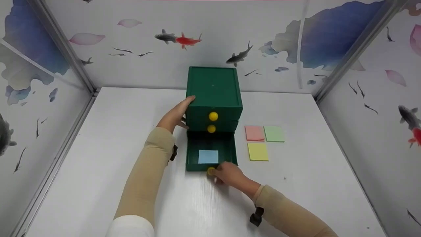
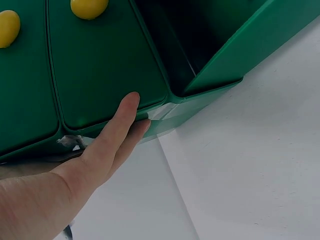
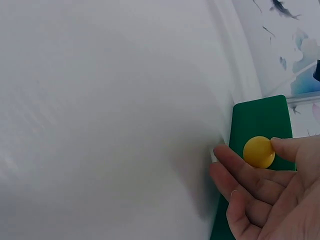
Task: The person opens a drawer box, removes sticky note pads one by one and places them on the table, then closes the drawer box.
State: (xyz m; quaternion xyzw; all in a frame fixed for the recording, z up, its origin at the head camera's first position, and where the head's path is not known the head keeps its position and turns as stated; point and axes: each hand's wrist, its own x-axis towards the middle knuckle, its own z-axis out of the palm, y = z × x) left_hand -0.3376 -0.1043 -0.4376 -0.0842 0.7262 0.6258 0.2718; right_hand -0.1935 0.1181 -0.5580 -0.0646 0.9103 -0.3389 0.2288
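A green drawer cabinet (image 1: 213, 87) with yellow knobs stands on the white table. Its bottom drawer (image 1: 192, 167) is pulled out, and a light blue sticky note pad (image 1: 208, 157) lies inside. My left hand (image 1: 175, 116) steadies the cabinet's left side, thumb at the top edge. In the left wrist view, straight fingertips (image 2: 131, 100) reach the front edge of a closed drawer. At the bottom drawer's front, my right hand (image 1: 232, 175) pinches the round yellow knob (image 3: 259, 152) between thumb and fingers. The two upper drawers are closed.
Right of the cabinet lie a pink pad (image 1: 254, 133), a green pad (image 1: 274, 134) and a yellow pad (image 1: 258, 152) of sticky notes. White panels (image 1: 138, 65) printed with fish and petals enclose the table (image 1: 111, 138) at the back and both sides.
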